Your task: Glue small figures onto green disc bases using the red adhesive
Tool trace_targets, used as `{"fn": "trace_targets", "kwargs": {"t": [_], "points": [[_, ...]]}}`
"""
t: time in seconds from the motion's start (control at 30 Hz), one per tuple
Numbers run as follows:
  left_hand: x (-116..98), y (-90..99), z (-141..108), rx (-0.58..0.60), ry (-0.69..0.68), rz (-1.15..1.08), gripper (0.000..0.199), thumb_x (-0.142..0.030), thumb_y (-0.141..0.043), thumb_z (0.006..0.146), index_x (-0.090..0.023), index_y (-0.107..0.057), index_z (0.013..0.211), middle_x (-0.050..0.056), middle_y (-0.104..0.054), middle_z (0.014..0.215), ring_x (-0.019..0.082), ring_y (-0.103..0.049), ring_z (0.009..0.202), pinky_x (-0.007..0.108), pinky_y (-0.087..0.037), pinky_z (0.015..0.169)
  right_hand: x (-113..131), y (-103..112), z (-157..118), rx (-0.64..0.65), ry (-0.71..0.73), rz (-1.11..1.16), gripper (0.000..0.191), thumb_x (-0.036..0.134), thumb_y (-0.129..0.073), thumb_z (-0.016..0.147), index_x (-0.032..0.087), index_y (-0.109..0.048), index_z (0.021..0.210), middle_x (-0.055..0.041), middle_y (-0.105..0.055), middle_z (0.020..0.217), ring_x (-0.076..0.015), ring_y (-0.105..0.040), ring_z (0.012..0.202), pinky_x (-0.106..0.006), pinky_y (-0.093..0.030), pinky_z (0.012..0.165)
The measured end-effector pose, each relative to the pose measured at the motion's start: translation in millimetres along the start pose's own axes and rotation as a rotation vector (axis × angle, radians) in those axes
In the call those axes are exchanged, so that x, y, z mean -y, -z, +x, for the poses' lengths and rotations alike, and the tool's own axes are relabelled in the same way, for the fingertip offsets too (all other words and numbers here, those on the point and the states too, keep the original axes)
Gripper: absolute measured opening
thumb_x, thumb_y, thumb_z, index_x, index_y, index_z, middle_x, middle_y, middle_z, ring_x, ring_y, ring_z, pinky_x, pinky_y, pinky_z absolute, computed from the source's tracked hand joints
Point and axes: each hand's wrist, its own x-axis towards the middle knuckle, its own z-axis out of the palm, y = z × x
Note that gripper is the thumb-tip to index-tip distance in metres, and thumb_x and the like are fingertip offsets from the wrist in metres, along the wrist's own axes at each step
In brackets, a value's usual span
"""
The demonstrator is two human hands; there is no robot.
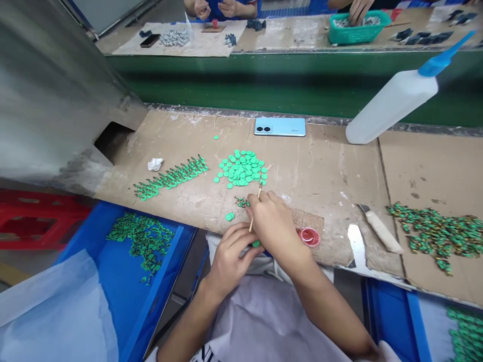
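At the near edge of the table [320,171], holds 1 green disc [256,244] pinched in the left grip [233,254], with the right grip [274,221] clamped on a thin wooden stick [251,224]. Has small green-and-gold pieces [241,202] just beyond, and a red dish [310,237] just right of the right grip. Farther out, has a heap of loose discs [242,169], flanked on the left by slanting rows [171,177] bearing dark stems. Toward the far edge, has a light-blue phone [285,127] and a white bottle [392,105]. To the right, has a knife [383,231] near a large green-and-gold pile [441,234]. Below left, has more green pieces [139,234] in a blue bin [116,296].
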Motion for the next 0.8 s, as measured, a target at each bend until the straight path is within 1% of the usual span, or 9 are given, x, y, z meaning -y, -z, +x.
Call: {"fn": "trace_targets", "kwargs": {"t": [0.1, 0.3, 0.37, 0.43, 0.53, 0.6, 0.63, 0.7, 0.8], "points": [[1.2, 3.9, -1.9, 0.027, 0.063, -0.013, 0.010, -0.025, -0.072, 0.097, -0.020, -0.075, 0.104, 0.008, -0.080, 0.094, 0.024, -0.076, 0.096, 0.039, -0.063, 0.090, -0.6, -7.2, 4.9, 0.000, 0.003, -0.005, 0.017, 0.011, -0.056, 0.103, 0.011, -0.069, 0.114, -0.0203, -0.073, 0.110, -0.0337, -0.066, 0.107, -0.040, -0.050, 0.083], [1.6, 3.9, -3.1, 0.035, 0.113, -0.029, 0.011, -0.023, -0.074, 0.095, -0.019, -0.076, 0.106, 0.009, -0.081, 0.098, 0.025, -0.076, 0.098, 0.039, -0.062, 0.091, -2.8, -13.5, 4.2, -0.047, -0.005, -0.007, 0.015, 0.010, -0.054, 0.103, 0.011, -0.069, 0.108, -0.0195, -0.072, 0.104, -0.0337, -0.067, 0.104, -0.040, -0.050, 0.084], [1.3, 4.0, -2.2, 0.036, 0.110, -0.030, 0.011, -0.022, -0.074, 0.095, -0.019, -0.076, 0.106, 0.009, -0.081, 0.099, 0.025, -0.076, 0.099, 0.039, -0.062, 0.090, -6.8, -13.8, 1.3, -0.086, -0.013, 0.018, 0.014, 0.010, -0.055, 0.102, 0.012, -0.068, 0.106, -0.0189, -0.072, 0.103, -0.0341, -0.067, 0.102, -0.040, -0.051, 0.082], [0.6, 4.3, -1.2, 0.037, 0.114, -0.037, 0.011, -0.022, -0.075, 0.095, -0.019, -0.076, 0.105, 0.010, -0.082, 0.100, 0.025, -0.077, 0.098, 0.039, -0.063, 0.090, -14.5, -14.2, -4.6, -0.171, -0.026, 0.083, 0.013, 0.011, -0.056, 0.101, 0.014, -0.068, 0.102, -0.0172, -0.073, 0.099, -0.0336, -0.067, 0.098, -0.039, -0.051, 0.080], [-1.7, 4.8, -0.1, 0.022, 0.139, -0.057, 0.012, -0.021, -0.077, 0.093, -0.019, -0.077, 0.104, 0.009, -0.082, 0.100, 0.025, -0.077, 0.099, 0.040, -0.063, 0.091, -31.1, -13.3, -21.2, -0.382, 0.025, 0.295, 0.012, 0.015, -0.055, 0.102, 0.017, -0.067, 0.104, -0.0128, -0.072, 0.093, -0.0297, -0.068, 0.089, -0.037, -0.053, 0.075], [-4.4, 4.3, -0.2, 0.013, 0.167, -0.082, 0.012, -0.022, -0.078, 0.092, -0.019, -0.078, 0.103, 0.008, -0.083, 0.098, 0.024, -0.078, 0.096, 0.039, -0.064, 0.090, -41.8, -10.9, -37.9, -0.521, 0.099, 0.472, 0.016, 0.019, -0.053, 0.105, 0.018, -0.066, 0.114, -0.0106, -0.071, 0.094, -0.0270, -0.069, 0.086, -0.036, -0.054, 0.074], [-6.2, 3.5, -0.5, 0.014, 0.193, -0.103, 0.012, -0.022, -0.078, 0.092, -0.019, -0.078, 0.103, 0.008, -0.084, 0.097, 0.024, -0.079, 0.094, 0.037, -0.065, 0.088, -46.2, -9.5, -47.4, -0.555, 0.130, 0.544, 0.018, 0.019, -0.053, 0.106, 0.019, -0.066, 0.119, -0.0096, -0.071, 0.094, -0.0256, -0.069, 0.086, -0.035, -0.055, 0.073], [-10.5, 0.8, -0.9, 0.017, 0.262, -0.156, 0.013, -0.023, -0.079, 0.092, -0.019, -0.078, 0.104, 0.007, -0.085, 0.096, 0.022, -0.081, 0.087, 0.033, -0.067, 0.083, -52.5, -7.6, -66.7, -0.535, 0.201, 0.662, 0.019, 0.018, -0.055, 0.106, 0.022, -0.066, 0.121, -0.0078, -0.072, 0.097, -0.0221, -0.071, 0.083, -0.032, -0.056, 0.072], [-17.9, -5.7, -0.2, 0.017, 0.339, -0.241, 0.014, -0.025, -0.079, 0.092, -0.019, -0.079, 0.105, 0.006, -0.086, 0.095, 0.020, -0.082, 0.081, 0.028, -0.069, 0.078, -56.8, -10.1, -90.6, -0.500, 0.252, 0.782, 0.018, 0.017, -0.061, 0.104, 0.026, -0.068, 0.118, -0.0053, -0.075, 0.099, -0.0212, -0.074, 0.087, -0.031, -0.060, 0.073]]}}
